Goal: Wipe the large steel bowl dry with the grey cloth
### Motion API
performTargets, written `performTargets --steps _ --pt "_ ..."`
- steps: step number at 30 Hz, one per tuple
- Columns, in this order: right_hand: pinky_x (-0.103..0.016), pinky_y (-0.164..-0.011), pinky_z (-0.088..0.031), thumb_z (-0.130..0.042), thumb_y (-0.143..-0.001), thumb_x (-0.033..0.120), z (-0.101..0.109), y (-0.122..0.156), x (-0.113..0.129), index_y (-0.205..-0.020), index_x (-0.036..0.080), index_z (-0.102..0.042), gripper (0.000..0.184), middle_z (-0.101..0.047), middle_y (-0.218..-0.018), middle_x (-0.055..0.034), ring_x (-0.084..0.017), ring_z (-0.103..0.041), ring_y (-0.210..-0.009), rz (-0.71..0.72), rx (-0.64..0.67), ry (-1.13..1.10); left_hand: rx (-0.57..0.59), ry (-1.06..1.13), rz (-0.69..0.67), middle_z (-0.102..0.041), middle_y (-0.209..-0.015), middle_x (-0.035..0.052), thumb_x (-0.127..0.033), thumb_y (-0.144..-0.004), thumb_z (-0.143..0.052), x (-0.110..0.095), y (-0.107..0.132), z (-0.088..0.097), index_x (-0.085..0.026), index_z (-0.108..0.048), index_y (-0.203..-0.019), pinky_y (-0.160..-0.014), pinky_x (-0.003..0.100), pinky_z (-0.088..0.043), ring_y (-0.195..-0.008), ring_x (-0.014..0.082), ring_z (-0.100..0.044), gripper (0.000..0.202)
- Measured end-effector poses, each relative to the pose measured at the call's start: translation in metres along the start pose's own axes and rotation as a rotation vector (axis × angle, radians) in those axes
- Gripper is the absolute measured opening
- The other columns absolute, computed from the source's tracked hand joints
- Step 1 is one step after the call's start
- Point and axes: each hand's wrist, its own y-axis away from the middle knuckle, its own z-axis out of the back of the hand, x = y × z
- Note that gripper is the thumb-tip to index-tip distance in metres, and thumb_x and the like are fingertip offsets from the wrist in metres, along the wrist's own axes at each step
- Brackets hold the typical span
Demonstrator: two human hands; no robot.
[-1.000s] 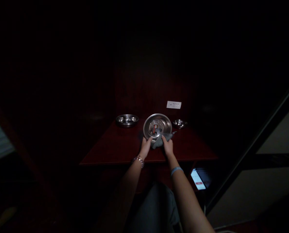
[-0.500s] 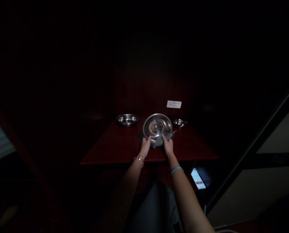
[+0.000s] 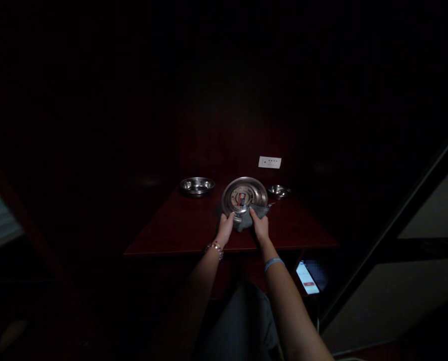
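Note:
A shiny metal basin (image 3: 259, 190) is tilted up over the table with its inside facing me, a label stuck at its centre. My left hand (image 3: 225, 228) grips its lower left rim, thumb on the inner side. At the lower right, my right hand (image 3: 260, 224) is closed on a grey cloth (image 3: 246, 219), pressing it against the rim, thumb on top. The fingers of both hands behind the basin are hidden.
On the dark red table (image 3: 163, 233) stand a metal dish (image 3: 197, 186) at back left and a smaller metal bowl (image 3: 279, 192) at back right. A white socket plate (image 3: 269, 162) is on the back wall. A lit phone (image 3: 307, 278) lies below the table's right side.
My right thumb and the cloth have shifted slightly left along the basin's lower rim. The basin and my left hand stay nearly in place.

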Motion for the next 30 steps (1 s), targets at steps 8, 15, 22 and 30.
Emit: performTargets --steps 8,15,22,30 --pt "-0.033 -0.090 -0.055 -0.077 -0.069 0.049 -0.0010 0.0009 0.0045 -0.106 0.009 -0.074 0.054 -0.077 -0.105 -0.0124 -0.027 -0.071 -0.102 -0.012 -0.010 0.000 0.001 -0.029 -0.017 -0.073 -0.116 0.0101 -0.017 -0.080 -0.060 -0.0037 0.0024 -0.0006 -0.014 -0.067 -0.104 -0.108 0.038 -0.042 -0.115 0.0225 -0.064 0.026" --pt "-0.034 -0.088 -0.055 -0.073 -0.073 0.051 0.0028 0.0007 0.0029 -0.102 0.010 -0.076 0.051 -0.078 -0.100 -0.0127 -0.028 -0.073 -0.099 0.014 -0.035 0.112 0.011 -0.046 -0.025 -0.073 -0.116 0.0103 -0.018 -0.080 -0.061 -0.0048 0.0044 -0.0010 -0.015 -0.068 -0.105 -0.109 0.039 -0.042 -0.114 0.0225 -0.065 0.026" --pt "-0.033 -0.090 -0.054 -0.070 -0.075 0.051 0.0040 0.0011 0.0026 -0.102 0.010 -0.076 0.049 -0.078 -0.100 -0.0130 -0.028 -0.072 -0.100 0.034 -0.031 0.150 0.032 -0.039 -0.029 -0.071 -0.119 0.0113 -0.019 -0.081 -0.062 -0.0040 0.0043 -0.0002 -0.014 -0.067 -0.108 -0.109 0.040 -0.041 -0.117 0.0233 -0.064 0.029" --pt "-0.032 -0.088 -0.054 -0.070 -0.075 0.051 0.0041 -0.0006 -0.0004 -0.102 0.010 -0.075 0.049 -0.077 -0.101 -0.0126 -0.027 -0.072 -0.099 0.032 -0.016 0.114 0.025 -0.049 -0.057 -0.067 -0.129 0.0107 -0.016 -0.080 -0.064 -0.0008 0.0043 -0.0001 -0.016 -0.063 -0.116 -0.113 0.038 -0.037 -0.123 0.0212 -0.060 0.036"
